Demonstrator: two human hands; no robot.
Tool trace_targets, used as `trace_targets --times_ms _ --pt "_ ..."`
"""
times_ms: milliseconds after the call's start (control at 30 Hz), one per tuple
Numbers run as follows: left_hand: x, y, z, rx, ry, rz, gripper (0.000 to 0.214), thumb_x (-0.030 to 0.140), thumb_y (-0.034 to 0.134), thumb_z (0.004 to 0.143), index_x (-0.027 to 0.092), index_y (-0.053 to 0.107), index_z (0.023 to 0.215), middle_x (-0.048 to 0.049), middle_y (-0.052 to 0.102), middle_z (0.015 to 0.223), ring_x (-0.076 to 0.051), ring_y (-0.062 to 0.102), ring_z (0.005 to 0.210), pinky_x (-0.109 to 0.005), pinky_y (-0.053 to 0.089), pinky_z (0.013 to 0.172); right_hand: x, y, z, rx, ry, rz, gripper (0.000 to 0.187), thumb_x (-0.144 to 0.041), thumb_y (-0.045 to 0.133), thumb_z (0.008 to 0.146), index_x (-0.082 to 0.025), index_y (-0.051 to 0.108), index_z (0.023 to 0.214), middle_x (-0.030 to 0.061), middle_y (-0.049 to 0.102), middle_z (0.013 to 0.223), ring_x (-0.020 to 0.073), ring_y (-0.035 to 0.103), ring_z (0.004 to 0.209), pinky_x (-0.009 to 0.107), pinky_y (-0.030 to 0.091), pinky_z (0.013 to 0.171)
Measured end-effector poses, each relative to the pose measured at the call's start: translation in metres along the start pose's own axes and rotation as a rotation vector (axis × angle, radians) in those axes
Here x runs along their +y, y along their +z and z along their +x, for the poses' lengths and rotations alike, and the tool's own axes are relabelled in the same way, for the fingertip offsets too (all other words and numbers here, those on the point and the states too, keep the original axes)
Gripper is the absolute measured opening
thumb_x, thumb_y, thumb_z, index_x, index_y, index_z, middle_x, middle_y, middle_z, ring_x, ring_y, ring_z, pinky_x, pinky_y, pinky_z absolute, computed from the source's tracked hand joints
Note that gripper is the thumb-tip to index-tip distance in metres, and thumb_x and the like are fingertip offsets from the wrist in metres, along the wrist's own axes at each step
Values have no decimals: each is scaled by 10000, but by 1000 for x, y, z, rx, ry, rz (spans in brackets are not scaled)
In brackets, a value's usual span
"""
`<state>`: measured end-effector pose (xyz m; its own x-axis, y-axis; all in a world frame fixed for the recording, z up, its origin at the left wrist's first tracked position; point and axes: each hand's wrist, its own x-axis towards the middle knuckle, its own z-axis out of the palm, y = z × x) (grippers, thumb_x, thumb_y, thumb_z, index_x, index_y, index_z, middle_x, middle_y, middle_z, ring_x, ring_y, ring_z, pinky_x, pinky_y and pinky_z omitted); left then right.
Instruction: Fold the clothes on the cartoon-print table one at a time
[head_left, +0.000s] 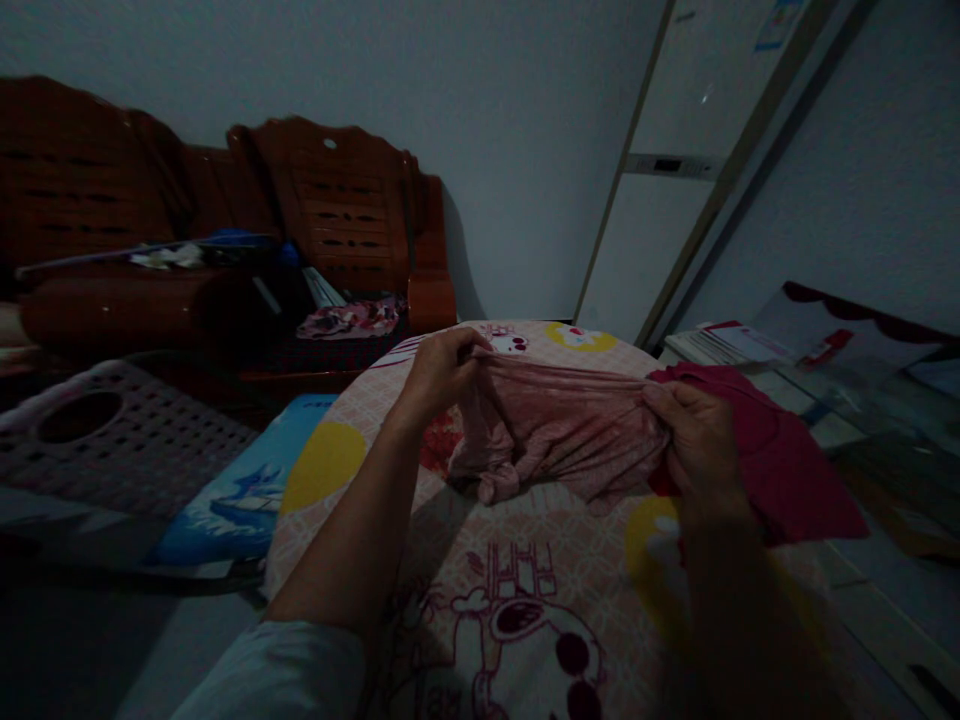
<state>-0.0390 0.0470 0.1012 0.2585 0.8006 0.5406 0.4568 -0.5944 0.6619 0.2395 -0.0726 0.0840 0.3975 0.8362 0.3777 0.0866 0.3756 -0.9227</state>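
A pink, crumpled piece of cloth, seemingly a garment, is stretched sideways between my two hands. Its upper edge is pulled taut, while the lower part hangs in folds down to the patterned cover. My left hand pinches the cloth's upper left corner. At the upper right end, my right hand grips it with the fingers closed. A magenta cloth lies at the right, partly behind my right hand and forearm. The exact kind of the pink garment cannot be made out.
Wooden seats stand along the back wall, with a floral cloth on one. At left are a woven plastic basket and a blue printed cushion-like item. A tall white cabinet-like unit stands behind; papers lie at right.
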Motion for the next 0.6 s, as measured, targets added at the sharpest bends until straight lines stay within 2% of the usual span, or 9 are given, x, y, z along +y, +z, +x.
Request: trace_targets --times_ms 167,233,367,433,600 --pt "-15 -3 3 27 -35 -63 265 320 575 808 139 705 952 -45 709 824 -161 611 725 -232 446 660 4 -4 1 -26 -14 -58 210 -359 791 702 -184 680 670 -21 617 592 107 525 511 226 424 493" --pt "-18 -4 3 64 -46 38 233 293 571 807 146 709 925 -55 719 850 -178 629 766 -251 458 704 3 -5 0 -63 -17 -136 189 -336 803 679 -181 697 703 -24 625 603 106 526 512 222 411 490" --pt "-20 -7 3 128 -79 267 254 158 517 774 172 715 932 -64 728 917 -210 647 866 -296 461 823 0 -2 -2 -236 -66 -400 192 -333 787 674 -170 726 756 -6 664 656 135 571 584 236 413 528" --pt "-24 -7 3 93 -90 314 291 125 502 753 176 713 947 -65 729 935 -214 646 889 -302 460 846 1 0 -2 -299 -125 -539 186 -344 752 715 -170 732 776 5 683 693 153 596 636 250 429 574" --pt "-48 5 3 -103 -121 406 289 97 519 701 150 729 894 -86 721 906 -227 635 859 -312 467 818 13 1 0 -403 -274 -877 145 -278 630 826 -178 733 848 38 716 798 180 627 740 282 437 694"
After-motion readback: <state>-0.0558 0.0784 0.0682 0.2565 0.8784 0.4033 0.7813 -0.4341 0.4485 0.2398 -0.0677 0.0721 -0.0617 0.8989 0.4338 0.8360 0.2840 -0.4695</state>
